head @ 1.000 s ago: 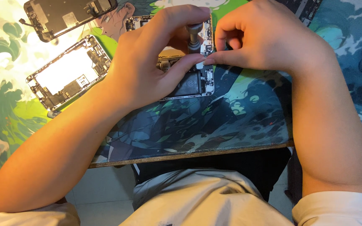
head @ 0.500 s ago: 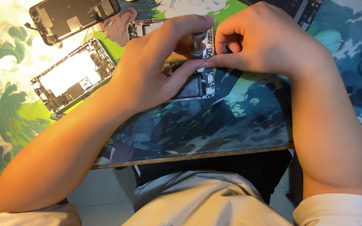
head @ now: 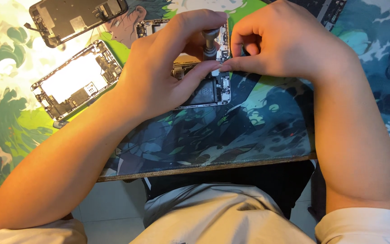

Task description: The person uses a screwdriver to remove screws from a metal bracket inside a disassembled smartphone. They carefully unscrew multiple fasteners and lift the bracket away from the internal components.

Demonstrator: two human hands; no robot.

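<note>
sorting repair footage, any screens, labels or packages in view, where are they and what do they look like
Detached phone screen panel: top left on the mat, back side up, dark rectangle with metal shielding.
Emptied phone housing: left on the mat, tilted, pale shiny inside, silver frame.
Open phone: centre, under the left hand and right hand, dark inside.
No packages or readable labels.

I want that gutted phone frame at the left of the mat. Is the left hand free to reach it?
Probably not at once: the left hand is busy steadying the opened phone. The phone frame lies uncovered beside its wrist.
</note>
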